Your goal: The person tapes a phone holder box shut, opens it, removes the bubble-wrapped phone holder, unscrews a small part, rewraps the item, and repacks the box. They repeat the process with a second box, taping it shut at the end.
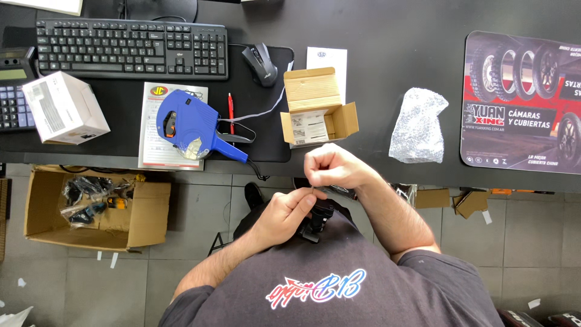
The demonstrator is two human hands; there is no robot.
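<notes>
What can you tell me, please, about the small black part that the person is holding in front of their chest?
The small black part looks like moulded plastic or metal, knobbly, with a rounded top and a narrower lower section. It sits below the desk edge, against the dark shirt. The left hand grips it from the side, hiding much of it. The right hand pinches something thin just above it; what that is cannot be made out.

desk: black desktop point(375, 36), its edge just beyond both hands
ahead of the hands: small open cardboard box point(316, 109), white paper slip point(330, 59) behind it
right of the hands: bubble-wrap bundle point(419, 126), printed mat with tyres point(523, 100)
left of the hands: blue price-label gun point(190, 124) on a printed sheet point(151, 142), red pen point(230, 112), mouse point(261, 62), keyboard point(130, 48), white carton point(63, 108), calculator point(11, 91)
floor: grey tiles point(200, 200), open cardboard box of bagged parts point(91, 209) at far left
</notes>
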